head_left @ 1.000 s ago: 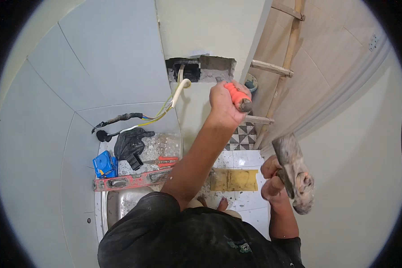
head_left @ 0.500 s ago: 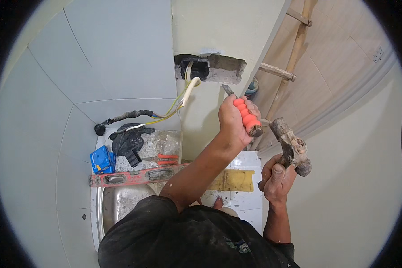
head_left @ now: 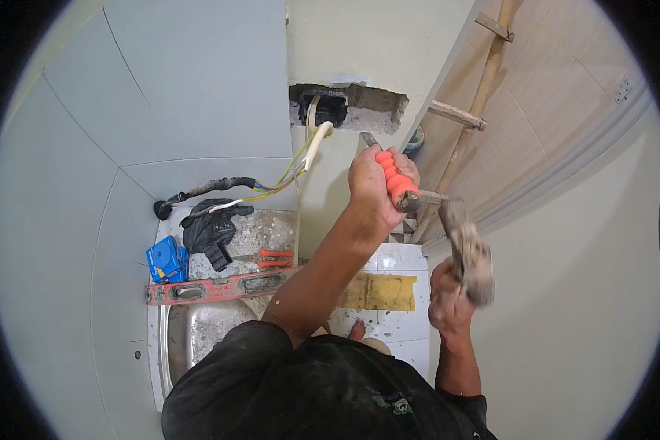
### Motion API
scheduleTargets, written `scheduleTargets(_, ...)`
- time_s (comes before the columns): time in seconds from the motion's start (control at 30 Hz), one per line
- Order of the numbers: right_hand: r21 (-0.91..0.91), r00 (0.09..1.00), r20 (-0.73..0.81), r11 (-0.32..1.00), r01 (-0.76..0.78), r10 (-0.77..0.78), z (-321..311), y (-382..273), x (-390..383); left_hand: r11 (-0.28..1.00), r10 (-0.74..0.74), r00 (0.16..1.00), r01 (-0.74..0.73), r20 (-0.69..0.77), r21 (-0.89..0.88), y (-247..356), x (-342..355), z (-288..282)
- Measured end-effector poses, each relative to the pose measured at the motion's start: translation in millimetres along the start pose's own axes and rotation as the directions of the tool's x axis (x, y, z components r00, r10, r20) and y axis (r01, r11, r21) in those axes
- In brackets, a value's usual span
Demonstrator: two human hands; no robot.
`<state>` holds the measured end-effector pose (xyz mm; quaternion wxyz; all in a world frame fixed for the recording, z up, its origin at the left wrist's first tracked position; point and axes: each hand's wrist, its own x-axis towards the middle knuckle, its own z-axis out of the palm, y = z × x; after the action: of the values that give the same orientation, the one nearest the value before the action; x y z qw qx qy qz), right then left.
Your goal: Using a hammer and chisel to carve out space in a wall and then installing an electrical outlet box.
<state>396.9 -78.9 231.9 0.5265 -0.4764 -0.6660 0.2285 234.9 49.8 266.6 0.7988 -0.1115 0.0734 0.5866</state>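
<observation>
Clasping chisel (head_left: 396, 174) in left hand (head_left: 370, 180), grip closed round bright orange, ribbed handle; butt end dark, worn; grey blade pointing up, just below wall opening (head_left: 370, 117). Right hand (head_left: 449, 302), grip closed too, holds hammer (head_left: 469, 257): head greyish-brown, blurred, near chisel's butt, apart from it.

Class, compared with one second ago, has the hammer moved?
Yes: judged against the wall opening, the hammer is now higher and further left in the view, nearer that opening.
</observation>
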Motion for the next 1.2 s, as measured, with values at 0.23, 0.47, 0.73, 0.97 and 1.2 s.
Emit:
scheduleTargets(0.23,-0.305,0.955,0.239,0.919,0.248,-0.178,7.3,-12.9,21.4,1.000,-0.013,1.000,0.013,-0.004,0.016,4.3,6.4,3.1)
scheduleTargets(0.47,-0.297,0.909,0.216,0.863,0.409,-0.356,-3.5,-12.3,5.0,0.996,-0.069,0.997,0.066,-0.038,-0.061,12.2,0.9,0.1)
scheduleTargets(0.73,-0.160,0.850,0.202,0.840,0.519,-0.486,8.1,-16.6,-0.5,0.990,-0.130,0.989,0.134,0.073,-0.044,16.3,-0.6,-9.1)
scheduleTargets(0.97,-0.285,0.916,0.204,0.874,0.393,-0.345,3.5,-19.5,-2.8,0.992,-0.110,0.992,0.114,0.069,-0.056,21.5,1.8,-8.7)
scheduleTargets(1.2,-0.307,0.904,0.268,0.860,0.408,-0.333,9.4,-2.7,-2.1,0.995,-0.067,0.990,0.058,0.128,0.078,19.9,0.1,-15.0)
